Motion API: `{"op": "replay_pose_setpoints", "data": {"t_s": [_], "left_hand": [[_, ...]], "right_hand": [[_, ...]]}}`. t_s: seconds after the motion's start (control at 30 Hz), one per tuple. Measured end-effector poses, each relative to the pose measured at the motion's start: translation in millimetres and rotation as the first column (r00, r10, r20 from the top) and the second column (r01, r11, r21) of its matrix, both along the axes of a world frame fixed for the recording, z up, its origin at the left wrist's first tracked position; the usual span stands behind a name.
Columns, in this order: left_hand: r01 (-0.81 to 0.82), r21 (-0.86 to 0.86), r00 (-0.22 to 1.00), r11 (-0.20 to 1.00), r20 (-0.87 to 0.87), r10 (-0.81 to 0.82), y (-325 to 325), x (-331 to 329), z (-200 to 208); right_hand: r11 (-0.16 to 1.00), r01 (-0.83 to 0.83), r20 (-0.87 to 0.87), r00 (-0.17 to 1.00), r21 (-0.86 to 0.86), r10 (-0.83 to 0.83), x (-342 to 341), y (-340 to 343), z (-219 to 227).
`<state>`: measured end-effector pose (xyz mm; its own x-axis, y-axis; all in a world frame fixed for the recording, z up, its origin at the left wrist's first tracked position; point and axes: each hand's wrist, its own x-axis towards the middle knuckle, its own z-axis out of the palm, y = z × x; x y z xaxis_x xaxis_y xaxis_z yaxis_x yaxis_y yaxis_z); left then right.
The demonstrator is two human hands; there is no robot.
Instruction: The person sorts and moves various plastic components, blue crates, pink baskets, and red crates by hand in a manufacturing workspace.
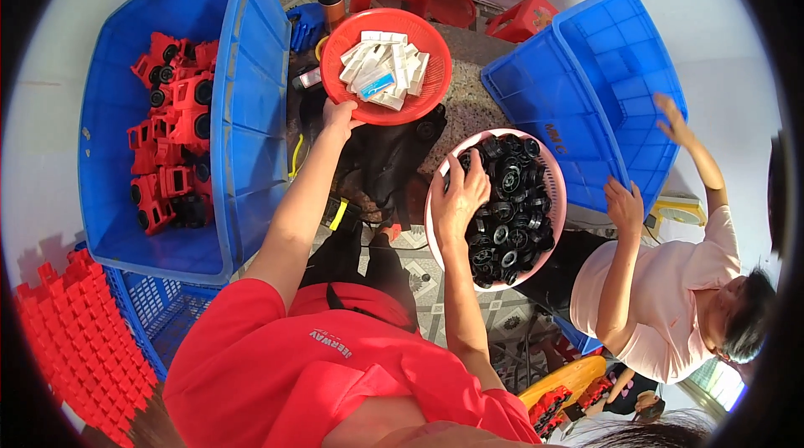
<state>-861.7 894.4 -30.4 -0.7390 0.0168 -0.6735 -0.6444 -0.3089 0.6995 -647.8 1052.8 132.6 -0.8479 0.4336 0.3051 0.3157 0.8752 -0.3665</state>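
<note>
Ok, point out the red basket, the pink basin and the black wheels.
Red basket (435, 84), head view: right inner wall.
Pink basin (559, 195), head view: right rim.
Black wheels (511, 212), head view: middle of the pile.

Red basket (438, 63), pink basin (559, 197) — gap between; crate (253, 113) blocks left

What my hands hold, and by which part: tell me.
The left hand holds the red basket by its near-left rim. The right hand is over the black wheels in the pink basin; whether it grips any cannot be told.
</note>
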Motion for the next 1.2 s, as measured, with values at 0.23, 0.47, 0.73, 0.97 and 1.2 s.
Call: {"op": "replay_pose_setpoints", "data": {"t_s": [0.23, 0.47, 0.73, 0.97, 1.2], "left_hand": [[0.015, -0.076, 0.998, 0.997, -0.057, -0.02, 3.4, -0.1, -13.4], [0.069, 0.012, 0.995, 0.998, -0.066, -0.068, 6.3, 13.2, 6.1], [0.104, 0.005, 0.994, 0.995, -0.018, -0.103, 2.3, 14.8, 4.5], [0.159, -0.164, 0.985, 0.974, 0.093, -0.145, 4.1, 30.9, 23.0], [0.301, -0.293, 0.933, 0.908, -0.108, -0.344, 8.7, 92.4, 87.0]], "right_hand": [[0.945, -0.297, -0.019, 0.954, -0.135, 0.298, -104.8, -17.5, -52.4], [0.855, -0.505, 0.431, 0.802, 0.118, 0.414, -199.5, -9.6, -120.3], [0.977, -0.04, -0.09, 0.996, -0.208, 0.021, -148.0, -11.7, -84.2], [0.17, -0.206, -0.26, 0.872, -0.964, -0.415, -1.5, 39.7, 47.1], [0.051, -0.275, -0.259, 0.806, -0.96, -0.532, 106.1, 51.7, 88.0]]}}
